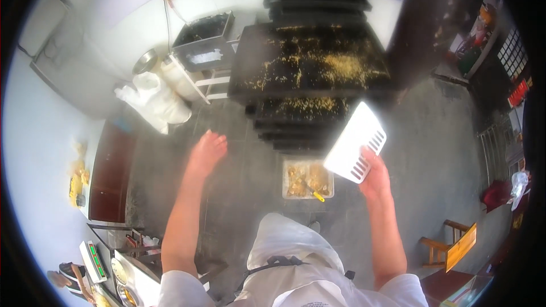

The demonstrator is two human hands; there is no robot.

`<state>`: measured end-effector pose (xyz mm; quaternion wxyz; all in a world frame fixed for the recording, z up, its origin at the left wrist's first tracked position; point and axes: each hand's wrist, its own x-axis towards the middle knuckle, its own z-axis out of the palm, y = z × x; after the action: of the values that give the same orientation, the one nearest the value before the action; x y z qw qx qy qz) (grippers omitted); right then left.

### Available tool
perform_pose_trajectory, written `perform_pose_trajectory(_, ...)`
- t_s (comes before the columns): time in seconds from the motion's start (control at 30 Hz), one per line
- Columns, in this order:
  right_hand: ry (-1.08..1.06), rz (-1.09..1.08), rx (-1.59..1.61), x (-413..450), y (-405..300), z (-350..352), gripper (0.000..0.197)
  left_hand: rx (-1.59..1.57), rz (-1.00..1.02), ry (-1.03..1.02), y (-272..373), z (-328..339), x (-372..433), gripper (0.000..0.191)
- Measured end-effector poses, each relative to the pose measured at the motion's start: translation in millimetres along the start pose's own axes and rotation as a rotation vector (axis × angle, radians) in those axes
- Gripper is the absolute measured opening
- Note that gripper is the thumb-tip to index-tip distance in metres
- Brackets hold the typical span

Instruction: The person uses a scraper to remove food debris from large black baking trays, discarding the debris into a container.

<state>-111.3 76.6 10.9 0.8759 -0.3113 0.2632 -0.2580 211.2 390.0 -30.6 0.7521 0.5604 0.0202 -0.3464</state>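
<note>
My right hand (375, 175) grips a white slotted plastic basket or tray (355, 140) by its slotted side, tilted in the air. My left hand (209, 151) is raised over the floor at the left, fingers curled; whether it holds anything small I cannot tell. Before me rises a stack of black trays (256, 57), the top one strewn with yellowish grains or crumbs (345, 66). On the floor below the stack is a clear plastic bin (286, 197) with brownish-yellow contents, a yellow-handled tool (318, 196) lying in it.
White sacks (158, 102) and a metal bowl (145, 61) stand at the left, beside a white rack (213, 81). A wooden stool (460, 247) lies or stands at the lower right. A scale (93, 260) and another person (74, 279) are at the lower left.
</note>
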Motion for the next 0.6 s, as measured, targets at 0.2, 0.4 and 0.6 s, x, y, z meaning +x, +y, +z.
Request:
perform_pose_trajectory(0.2,0.067,-0.091,0.031,75,-12,51,0.028,0.046,0.026,-0.145,76,4,142,0.054)
perform_pose_trajectory(0.4,0.268,-0.126,0.055,125,-8,67,0.022,0.201,-0.099,-0.171,108,59,250,0.039)
perform_pose_trajectory(0.6,0.418,-0.208,-0.063,157,3,88,0.023,0.219,-0.167,-0.391,136,114,270,0.061)
